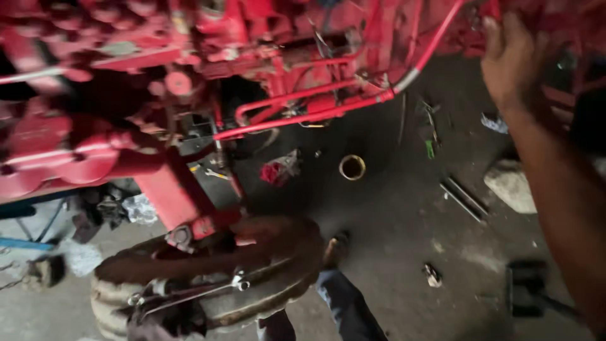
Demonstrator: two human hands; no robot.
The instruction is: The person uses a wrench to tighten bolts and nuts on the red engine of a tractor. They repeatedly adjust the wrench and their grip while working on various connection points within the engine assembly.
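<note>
Head view, looking down past a red engine block [189, 76] toward an oil-stained concrete floor [391, 227]. The right hand [512, 60] is reaching up at the upper right edge of the frame, its forearm running down the right side; the fingers are lying loosely spread against the red machinery there, and whether they are gripping any part of it cannot be told, since the fingertips are blurring into the metal. The left hand is lying outside the picture. A thin red pipe [328, 113] is curving down from the top centre and sweeping leftward beneath the block — it is passing well to the left of the raised hand, not touching it. Below, at the lower left, a rusty round housing [252, 271] is sitting under a red bracket [173, 196], with a small metal fitting [240, 282] showing on its rim. The person's leg in blue trousers [347, 306] is standing just beside that housing. On the floor, well apart from one another, are lying a brass ring [352, 167], a red rag [278, 170], a pair of dark bars [464, 199] and a pale stone [510, 184].
</note>
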